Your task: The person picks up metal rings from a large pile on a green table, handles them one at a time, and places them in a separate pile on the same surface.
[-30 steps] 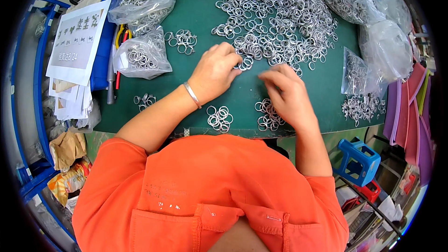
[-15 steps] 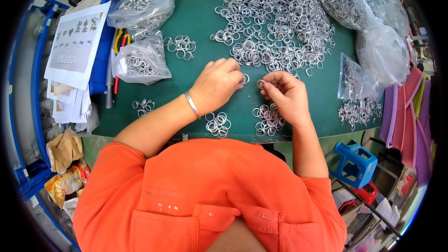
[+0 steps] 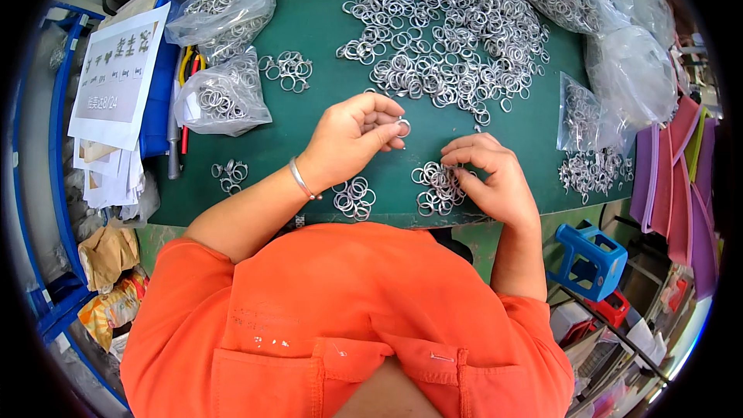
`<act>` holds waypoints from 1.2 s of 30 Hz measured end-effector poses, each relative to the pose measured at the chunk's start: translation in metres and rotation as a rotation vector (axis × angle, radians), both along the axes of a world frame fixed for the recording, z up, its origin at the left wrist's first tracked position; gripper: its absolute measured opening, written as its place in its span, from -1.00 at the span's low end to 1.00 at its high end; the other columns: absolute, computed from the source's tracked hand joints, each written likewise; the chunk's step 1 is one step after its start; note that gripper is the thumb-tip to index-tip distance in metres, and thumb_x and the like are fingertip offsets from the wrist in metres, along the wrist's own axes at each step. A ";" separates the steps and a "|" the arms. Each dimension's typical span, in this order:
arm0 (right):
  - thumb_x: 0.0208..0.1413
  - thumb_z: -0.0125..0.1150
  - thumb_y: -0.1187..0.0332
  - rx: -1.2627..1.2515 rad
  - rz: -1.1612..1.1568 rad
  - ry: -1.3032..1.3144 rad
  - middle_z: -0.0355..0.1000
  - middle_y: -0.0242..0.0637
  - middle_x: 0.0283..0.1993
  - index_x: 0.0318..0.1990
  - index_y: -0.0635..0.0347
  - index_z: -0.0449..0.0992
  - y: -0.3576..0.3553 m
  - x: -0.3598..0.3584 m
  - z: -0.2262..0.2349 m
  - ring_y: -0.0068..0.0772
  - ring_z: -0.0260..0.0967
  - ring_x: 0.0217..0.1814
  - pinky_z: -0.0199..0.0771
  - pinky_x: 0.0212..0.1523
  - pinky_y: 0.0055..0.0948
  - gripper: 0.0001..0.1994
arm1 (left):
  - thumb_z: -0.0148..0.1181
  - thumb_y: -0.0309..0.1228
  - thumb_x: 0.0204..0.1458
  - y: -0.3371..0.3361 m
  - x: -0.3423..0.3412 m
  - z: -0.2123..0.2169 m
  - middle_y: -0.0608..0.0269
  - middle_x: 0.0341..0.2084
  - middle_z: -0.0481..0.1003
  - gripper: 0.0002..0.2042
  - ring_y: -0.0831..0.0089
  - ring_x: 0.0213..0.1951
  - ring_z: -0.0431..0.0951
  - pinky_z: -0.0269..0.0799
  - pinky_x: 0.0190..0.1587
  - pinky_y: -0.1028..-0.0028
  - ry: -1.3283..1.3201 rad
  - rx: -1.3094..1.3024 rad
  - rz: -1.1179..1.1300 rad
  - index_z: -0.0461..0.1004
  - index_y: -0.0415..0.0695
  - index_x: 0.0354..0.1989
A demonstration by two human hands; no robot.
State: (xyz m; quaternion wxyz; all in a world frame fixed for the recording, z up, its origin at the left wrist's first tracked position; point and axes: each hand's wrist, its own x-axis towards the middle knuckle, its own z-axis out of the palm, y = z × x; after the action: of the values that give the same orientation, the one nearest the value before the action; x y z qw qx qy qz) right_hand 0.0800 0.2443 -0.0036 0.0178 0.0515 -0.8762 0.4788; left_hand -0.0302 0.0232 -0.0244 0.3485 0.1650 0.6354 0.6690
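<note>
My left hand [image 3: 346,133] is raised over the green table, thumb and fingers pinching a silver metal ring [image 3: 403,129]. To its right, my right hand [image 3: 498,176] is lowered at the upper right edge of a small pile of rings [image 3: 439,190]. The thumb and fingertips there are curled together; whether a ring is between them is hidden. A second small pile of rings [image 3: 354,199] lies below my left wrist. Beyond both hands spreads a large heap of similar rings [image 3: 457,27].
Clear bags of rings [image 3: 222,97] stand at the left, beside pliers [image 3: 186,66] and a printed sheet [image 3: 116,81]. Small groups of rings [image 3: 286,71] lie nearer. At right are a small bag [image 3: 579,116], loose metal pieces [image 3: 596,173] and bulky plastic bags [image 3: 631,70]. A blue stool [image 3: 592,259] stands below.
My right hand has moved down to the small pile; the ring seen in its fingertips is no longer visible. My left hand has turned, bringing its pinched ring into plainer view.
</note>
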 end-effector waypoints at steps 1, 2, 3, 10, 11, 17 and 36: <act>-0.08 0.15 0.66 0.047 0.018 0.048 0.50 -0.21 -0.21 -0.28 0.26 0.58 -0.002 0.001 0.002 -0.27 0.48 -0.22 0.46 -0.17 -0.38 -0.80 | 0.10 -0.58 0.16 0.003 0.002 0.001 0.10 -0.24 0.57 -0.81 0.46 -0.25 0.61 0.55 -0.23 0.55 -0.011 -0.001 -0.006 0.39 -0.31 -0.06; -0.06 0.22 0.62 -0.002 -0.024 0.080 0.50 -0.23 -0.23 -0.26 0.25 0.57 -0.009 -0.003 0.002 -0.33 0.47 -0.22 0.47 -0.21 -0.41 -0.82 | 0.10 -0.61 0.15 0.005 0.004 0.001 0.09 -0.23 0.57 -0.79 0.43 -0.21 0.62 0.56 -0.19 0.53 0.015 -0.013 -0.017 0.37 -0.31 -0.04; -0.06 0.24 0.61 -0.067 -0.066 0.052 0.49 -0.24 -0.23 -0.26 0.24 0.57 -0.018 -0.008 0.003 -0.35 0.47 -0.23 0.47 -0.23 -0.43 -0.83 | 0.09 -0.62 0.15 0.005 0.007 0.001 0.09 -0.23 0.57 -0.78 0.41 -0.20 0.62 0.56 -0.18 0.52 0.055 0.006 -0.029 0.36 -0.31 -0.03; -0.05 0.30 0.64 -0.240 -0.194 0.105 0.49 -0.30 -0.32 -0.24 0.27 0.54 -0.035 -0.017 -0.012 -0.51 0.45 -0.30 0.48 -0.33 -0.55 -0.81 | 0.24 -0.66 -0.05 0.002 0.004 0.003 0.14 -0.22 0.54 -0.72 0.36 -0.20 0.60 0.51 -0.13 0.44 0.667 -0.152 -0.030 0.48 -0.23 -0.13; -0.05 0.30 0.64 -0.306 -0.229 0.094 0.49 -0.31 -0.32 -0.22 0.28 0.52 -0.036 -0.016 -0.014 -0.53 0.45 -0.30 0.47 -0.32 -0.56 -0.79 | 0.26 -0.64 -0.08 0.002 -0.001 0.001 0.15 -0.22 0.53 -0.71 0.31 -0.19 0.57 0.48 -0.12 0.40 0.828 -0.201 -0.024 0.49 -0.21 -0.13; -0.04 0.30 0.67 -0.581 -0.348 0.030 0.48 -0.33 -0.31 -0.14 0.30 0.43 -0.036 -0.005 -0.009 -0.63 0.42 -0.27 0.44 -0.29 -0.63 -0.71 | 0.34 -0.54 -0.18 0.010 -0.012 -0.017 0.26 -0.28 0.46 -0.75 0.24 -0.21 0.44 0.31 -0.19 0.30 1.195 -0.459 -0.088 0.53 -0.15 -0.26; 0.17 0.16 0.55 -0.634 -0.334 -0.202 0.51 -0.26 -0.22 -0.14 0.38 0.56 -0.035 -0.015 -0.013 -0.51 0.50 -0.25 0.48 -0.27 -0.61 -0.86 | 0.28 -0.62 -0.04 -0.057 -0.023 0.050 0.20 -0.41 0.56 -0.92 0.42 -0.36 0.55 0.46 -0.31 0.50 1.057 -0.183 0.219 0.56 -0.23 -0.36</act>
State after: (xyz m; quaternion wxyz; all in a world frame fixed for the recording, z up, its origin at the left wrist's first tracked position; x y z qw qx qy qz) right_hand 0.0655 0.2089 -0.0161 0.0241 -0.1476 -0.6781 0.7196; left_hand -0.0533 -0.0336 0.0261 -0.0773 0.3805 0.7932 0.4691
